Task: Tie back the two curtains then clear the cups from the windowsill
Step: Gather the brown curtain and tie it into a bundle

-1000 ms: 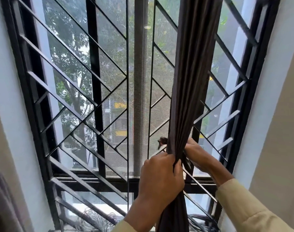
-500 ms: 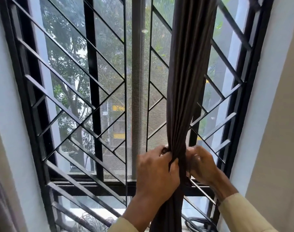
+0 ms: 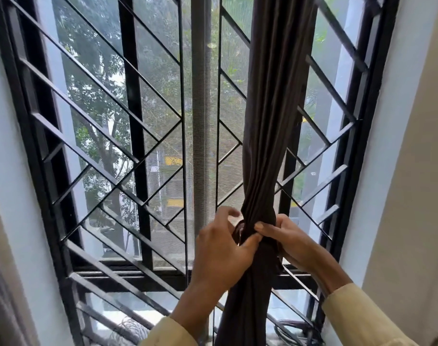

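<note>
Curtain (image 3: pixel 270 146), gathered into one dark rope, hangs right between the hands, long axis straight up and down, top above the knuckles, tail below the wrists. The left hand (image 3: pixel 221 248) pinches one side, the right hand (image 3: pixel 291 239) curls round the other, both touching it, neither nearer.

Matt dark-brown cloth curtain (image 3: pixel 270 136) (softly pleated), black painted metal window grille (image 3: pixel 108 136), fine grey mesh screen (image 3: pixel 201 121)
</note>
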